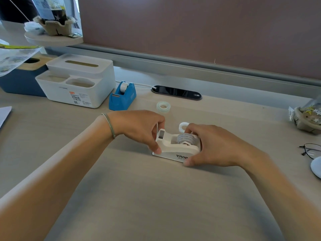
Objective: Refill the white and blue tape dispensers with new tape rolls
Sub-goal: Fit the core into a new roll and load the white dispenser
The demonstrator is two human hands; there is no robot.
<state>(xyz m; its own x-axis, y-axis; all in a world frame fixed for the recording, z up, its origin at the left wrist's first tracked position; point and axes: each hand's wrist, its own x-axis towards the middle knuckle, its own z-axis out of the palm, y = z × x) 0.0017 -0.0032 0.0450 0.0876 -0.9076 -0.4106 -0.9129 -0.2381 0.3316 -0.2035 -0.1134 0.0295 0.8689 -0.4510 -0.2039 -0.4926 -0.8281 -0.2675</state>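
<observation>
The white tape dispenser (pixel 171 148) stands on the desk in front of me with a tape roll (pixel 185 138) seated in its cradle. My left hand (pixel 140 127) grips its cutter end, thumb on the near side. My right hand (pixel 213 145) clasps the rear end, thumb on the near wall, fingers by the roll. Behind it lie an empty white core ring (pixel 183 126) and a clear tape roll (pixel 163 106). The blue tape dispenser (pixel 122 96) stands farther back with a small white roll in it.
A white tissue-box organiser (pixel 76 84) and a blue box (pixel 19 80) sit at the back left. A black cable outlet (pixel 177 92) lies by the partition. Glasses (pixel 311 150) and a wrapped cup holder (pixel 307 117) are at the right edge.
</observation>
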